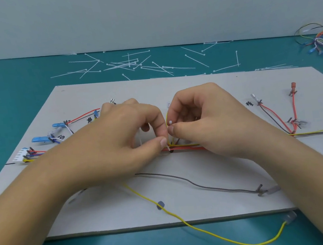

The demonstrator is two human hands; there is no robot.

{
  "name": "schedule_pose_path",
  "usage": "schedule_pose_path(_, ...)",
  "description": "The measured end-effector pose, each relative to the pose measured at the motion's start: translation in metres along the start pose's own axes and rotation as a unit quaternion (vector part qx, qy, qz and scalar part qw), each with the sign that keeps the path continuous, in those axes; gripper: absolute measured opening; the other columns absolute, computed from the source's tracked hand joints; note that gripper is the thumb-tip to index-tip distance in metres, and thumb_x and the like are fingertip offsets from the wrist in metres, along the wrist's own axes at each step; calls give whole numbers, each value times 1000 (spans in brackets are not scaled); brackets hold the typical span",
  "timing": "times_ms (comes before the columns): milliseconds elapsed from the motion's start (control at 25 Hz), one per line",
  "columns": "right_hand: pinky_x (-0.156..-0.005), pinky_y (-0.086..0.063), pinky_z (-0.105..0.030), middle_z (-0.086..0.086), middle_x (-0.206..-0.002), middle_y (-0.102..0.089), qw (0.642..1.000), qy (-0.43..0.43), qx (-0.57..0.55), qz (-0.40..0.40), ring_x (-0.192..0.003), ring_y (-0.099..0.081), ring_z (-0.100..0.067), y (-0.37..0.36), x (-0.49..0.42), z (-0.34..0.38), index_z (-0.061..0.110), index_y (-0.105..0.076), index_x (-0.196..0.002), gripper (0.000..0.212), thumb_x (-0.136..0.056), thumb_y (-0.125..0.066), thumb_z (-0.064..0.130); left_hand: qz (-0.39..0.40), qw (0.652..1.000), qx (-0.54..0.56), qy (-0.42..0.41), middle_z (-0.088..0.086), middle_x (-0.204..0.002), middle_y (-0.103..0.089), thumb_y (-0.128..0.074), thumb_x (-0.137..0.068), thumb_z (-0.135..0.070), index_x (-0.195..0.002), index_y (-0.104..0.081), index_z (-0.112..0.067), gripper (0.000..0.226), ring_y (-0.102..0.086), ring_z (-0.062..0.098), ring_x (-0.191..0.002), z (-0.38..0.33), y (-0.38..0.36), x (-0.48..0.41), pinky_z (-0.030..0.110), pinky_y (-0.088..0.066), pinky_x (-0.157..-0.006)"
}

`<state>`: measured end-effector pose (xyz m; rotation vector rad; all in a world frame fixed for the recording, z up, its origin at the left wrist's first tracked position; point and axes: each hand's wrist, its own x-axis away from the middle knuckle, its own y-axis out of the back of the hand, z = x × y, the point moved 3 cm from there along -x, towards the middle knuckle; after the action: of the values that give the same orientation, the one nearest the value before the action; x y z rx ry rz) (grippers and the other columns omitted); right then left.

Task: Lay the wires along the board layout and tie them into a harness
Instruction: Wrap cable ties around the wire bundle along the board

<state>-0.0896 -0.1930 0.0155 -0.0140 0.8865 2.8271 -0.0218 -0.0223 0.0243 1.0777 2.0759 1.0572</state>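
Pinching one white cable tie (pixel 170 122) over the wire bundle (pixel 188 148), left hand (pixel 129 129) and right hand (pixel 205 118) both grip it; board (pixel 184 209) marking (pixel 61 137) reads "10".

A teal-green table (pixel 5 82) takes up the whole near part of the scene and runs out past both the left and right edges. Its top is smooth and matte, with a slight sheen toward the near edge. On the far side it meets a pale grey-white wall (pixel 146 15) along a straight, level line. The wall is plain and even in tone. The light is soft and diffuse, leaving only faint, blurred shadows on the tabletop.
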Motion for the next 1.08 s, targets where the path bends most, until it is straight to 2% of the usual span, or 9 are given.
schedule_pose_path(120, -50, -45, -24, 6, -61, -67, 1000, -6, 3, 4, -52, -60, -6, 1, 0, -1, 19, -70, -73, 16, -79, -74, 5, -34, 995, 93, -21, -14, -80, -73, -69, -80, -32, -81, -71, -30, 3, -65, 12, -74, -1, 1, -2, 34, -48, -67)
schedule_pose_path(360, -52, -48, -29, 3, -62, -69, 1000, -19, 7, 10, -54, -59, -9, 1, 0, -1, 18, -72, -75, 12, -77, -74, 6, 13, 971, 238, -5, 0, -81, -79, -71, -87, -12, -84, -73, -15, 4, -74, 23, -73, 2, -8, -7, 42, -59, -70)
schedule_pose_path(440, -51, -48, -30, 5, -58, -68, 999, -37, 13, 3, -52, -58, -8, 3, 1, -2, 18, -72, -73, 11, -78, -73, 8, 22, 960, 277, 5, 5, -83, -79, -71, -90, -3, -86, -71, -9, 7, -73, 32, -73, 5, -10, -8, 38, -59, -72)
schedule_pose_path(520, -55, -53, -39, 0, -59, -69, 998, -55, 15, -2, -53, -62, -17, 6, 1, -2, 18, -72, -73, 11, -79, -74, 9, 27, 956, 293, 3, 7, -82, -78, -69, -91, -1, -88, -70, -6, 6, -71, 35, -74, 5, -11, -10, 31, -59, -71)
schedule_pose_path(640, -65, -59, -51, -6, -67, -73, 998, -59, 13, 0, -63, -69, -29, 7, 2, 1, 17, -73, -75, 8, -80, -75, 11, 20, 949, 314, 12, 10, -79, -77, -67, -89, -7, -91, -70, -8, 4, -73, 30, -75, 3, -14, -11, 32, -60, -74)
schedule_pose_path(800, -75, -59, -58, -9, -70, -74, 998, -61, 8, 11, -76, -71, -36, 7, 4, 2, 15, -73, -75, 10, -81, -77, 10, 12, 944, 330, 24, 10, -77, -77, -67, -89, -10, -99, -63, -18, 14, -69, 22, -72, 2, -15, -12, 35, -59, -71)
schedule_pose_path(880, -78, -59, -57, -10, -72, -75, 997, -66, 4, 24, -74, -71, -35, 9, 4, 1, 16, -73, -74, 11, -82, -78, 10, 17, 946, 322, 27, 10, -77, -76, -66, -91, -10, -101, -55, -22, 20, -65, 19, -68, 2, -14, -12, 30, -56, -68)
schedule_pose_path(1000, -76, -59, -50, -8, -73, -76, 997, -62, 2, 45, -69, -71, -30, 11, 4, 1, 17, -75, -77, 10, -83, -80, 11, 11, 953, 300, 36, 11, -77, -76, -63, -98, 2, -100, -49, -23, 29, -63, 17, -65, 3, -15, -12, 25, -55, -65)
schedule_pose_path(1080, -79, -59, -53, -9, -76, -76, 997, -54, 2, 55, -78, -71, -36, 11, 4, 1, 17, -75, -78, 9, -83, -81, 11, 9, 954, 296, 38, 11, -76, -75, -61, -99, 4, -98, -48, -23, 30, -62, 16, -64, 2, -14, -12, 21, -53, -64)
